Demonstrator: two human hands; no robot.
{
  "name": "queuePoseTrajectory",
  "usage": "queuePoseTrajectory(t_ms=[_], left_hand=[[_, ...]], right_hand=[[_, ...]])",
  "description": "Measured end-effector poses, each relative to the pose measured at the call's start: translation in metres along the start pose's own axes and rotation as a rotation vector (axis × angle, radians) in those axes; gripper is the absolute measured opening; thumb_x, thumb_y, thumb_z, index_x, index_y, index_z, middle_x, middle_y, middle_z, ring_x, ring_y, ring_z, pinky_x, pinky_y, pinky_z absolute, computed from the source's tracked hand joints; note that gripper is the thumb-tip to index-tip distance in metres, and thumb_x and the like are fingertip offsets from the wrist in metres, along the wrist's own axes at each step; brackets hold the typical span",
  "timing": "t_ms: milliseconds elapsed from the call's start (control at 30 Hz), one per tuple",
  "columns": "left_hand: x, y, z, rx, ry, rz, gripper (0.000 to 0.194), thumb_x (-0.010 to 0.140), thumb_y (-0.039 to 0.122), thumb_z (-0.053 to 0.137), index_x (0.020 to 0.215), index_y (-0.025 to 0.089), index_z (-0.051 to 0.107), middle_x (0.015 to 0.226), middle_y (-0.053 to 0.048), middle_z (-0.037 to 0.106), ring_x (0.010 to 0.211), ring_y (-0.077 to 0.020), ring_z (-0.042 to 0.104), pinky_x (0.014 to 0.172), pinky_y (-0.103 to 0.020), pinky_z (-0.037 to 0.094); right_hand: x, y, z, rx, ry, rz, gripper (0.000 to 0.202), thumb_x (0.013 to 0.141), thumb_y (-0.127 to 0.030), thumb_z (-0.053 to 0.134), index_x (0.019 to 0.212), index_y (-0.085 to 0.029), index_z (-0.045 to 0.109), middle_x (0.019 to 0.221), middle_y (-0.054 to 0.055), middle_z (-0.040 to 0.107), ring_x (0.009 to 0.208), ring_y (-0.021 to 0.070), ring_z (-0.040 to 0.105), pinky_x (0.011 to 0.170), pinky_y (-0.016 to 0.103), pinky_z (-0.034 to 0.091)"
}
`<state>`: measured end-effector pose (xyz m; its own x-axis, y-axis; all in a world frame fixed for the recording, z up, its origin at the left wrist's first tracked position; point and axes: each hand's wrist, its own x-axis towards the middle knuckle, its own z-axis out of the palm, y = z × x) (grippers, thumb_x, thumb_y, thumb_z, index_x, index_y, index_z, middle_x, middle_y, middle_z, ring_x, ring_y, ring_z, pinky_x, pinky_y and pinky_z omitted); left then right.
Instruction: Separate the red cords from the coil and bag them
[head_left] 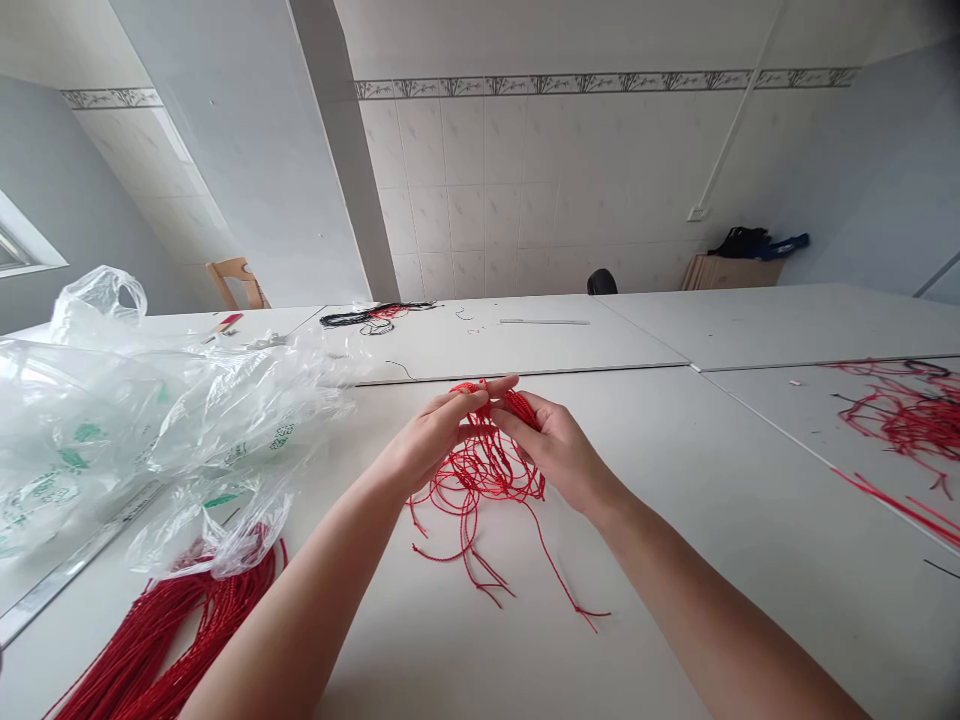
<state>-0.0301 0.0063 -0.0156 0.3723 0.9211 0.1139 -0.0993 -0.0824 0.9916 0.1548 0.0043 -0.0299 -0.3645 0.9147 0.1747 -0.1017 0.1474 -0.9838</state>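
A bundle of red cords (487,465) hangs in loops between my two hands above the white table, with several knotted ends trailing toward me. My left hand (442,425) pinches the top of the bundle with thumb and fingers. Close beside it, my right hand (541,432) is closed around the right part of the same bundle. The fingertips of both hands nearly meet at the top, and some of the fingers are hidden behind the cords.
Clear plastic bags (225,400) cover the left side, over a thick hank of dark red cords (172,630) and a metal ruler (75,565). Black cords (360,318) lie farther back. Loose red cords (911,415) are at the right; a seam crosses the table (630,420).
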Motion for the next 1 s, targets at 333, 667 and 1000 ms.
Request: queuePoseTrajectory(t_ms=[333, 667, 1000], left_hand=[[-0.001, 0.004, 0.002, 0.002, 0.070, -0.014, 0.039, 0.103, 0.051, 0.059, 0.128, 0.031, 0.079, 0.152, -0.007, 0.061, 0.142, -0.0345, 0.048, 0.111, -0.050, 0.046], [-0.002, 0.001, 0.004, -0.057, 0.028, -0.010, 0.040, 0.105, 0.043, 0.052, 0.130, 0.026, 0.079, 0.142, -0.009, 0.069, 0.140, -0.0337, 0.054, 0.120, -0.053, 0.040], [-0.001, 0.004, 0.004, -0.077, 0.011, 0.001, 0.038, 0.104, 0.044, 0.055, 0.127, 0.029, 0.080, 0.153, -0.006, 0.061, 0.146, -0.0347, 0.046, 0.117, -0.052, 0.042]], right_hand=[[0.009, -0.005, -0.009, 0.602, 0.208, 0.052, 0.025, 0.082, -0.041, 0.074, 0.079, -0.021, 0.060, 0.074, -0.003, 0.050, 0.062, 0.0103, 0.043, 0.055, 0.024, 0.040], [-0.004, -0.004, 0.002, 0.021, -0.025, -0.005, 0.035, 0.093, -0.055, 0.073, 0.105, -0.022, 0.071, 0.067, -0.007, 0.034, 0.058, 0.0105, 0.023, 0.054, 0.029, 0.021], [0.004, -0.001, -0.004, 0.244, 0.156, -0.021, 0.027, 0.088, -0.044, 0.077, 0.083, -0.022, 0.063, 0.067, -0.006, 0.037, 0.058, 0.0101, 0.026, 0.050, 0.027, 0.019]])
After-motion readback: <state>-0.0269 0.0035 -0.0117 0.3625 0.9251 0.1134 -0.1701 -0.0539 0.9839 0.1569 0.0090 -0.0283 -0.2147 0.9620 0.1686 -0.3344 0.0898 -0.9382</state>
